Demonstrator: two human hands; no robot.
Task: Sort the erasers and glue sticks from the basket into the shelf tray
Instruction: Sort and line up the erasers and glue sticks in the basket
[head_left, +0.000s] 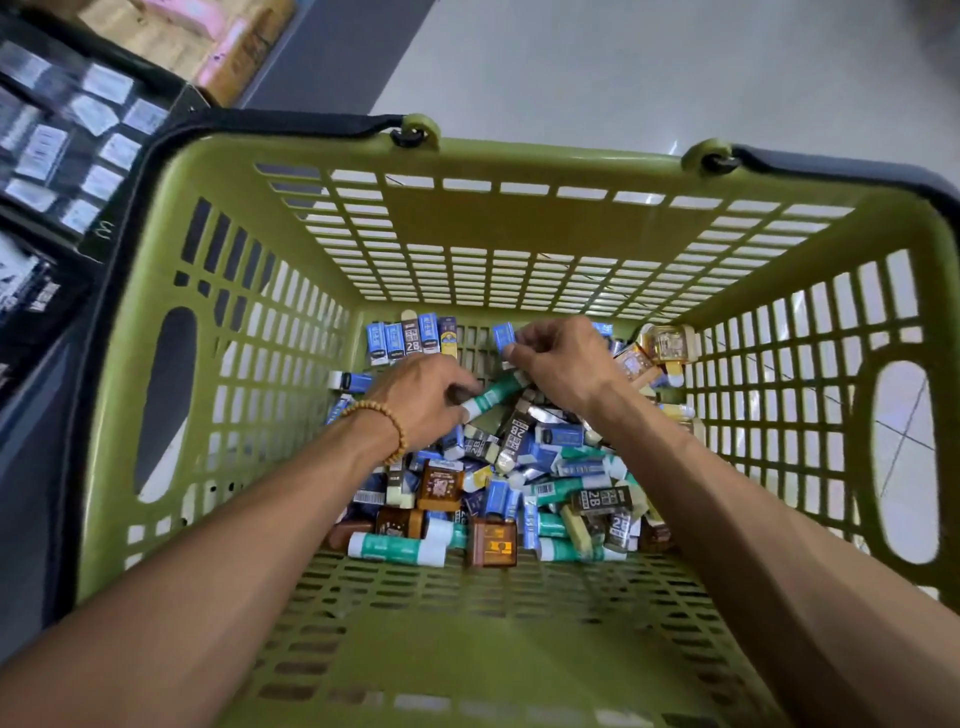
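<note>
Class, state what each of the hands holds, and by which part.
Left hand grips a green glue stick at its end; right hand pinches a blue eraser by its lower edge.

Views: one only, head camera; no second view, so no shared part.
Position: above the green basket (156, 312), over its near rim, between the person's two forearms.
Facing: forward and steeply down into the basket; far wall at top of frame, near floor of the basket at bottom.
Distance: close; basket fills most of the frame, both forearms enter from the bottom corners.
Lens: wide angle; basket rim and walls bow outward toward the edges.
Centre of frame: left hand (421, 395) and right hand (561, 358) over the heap of erasers and glue sticks (519, 478).
Periphery: shelf tray (67, 145) upper left, blurred; pale floor (675, 67) upper right.
</note>
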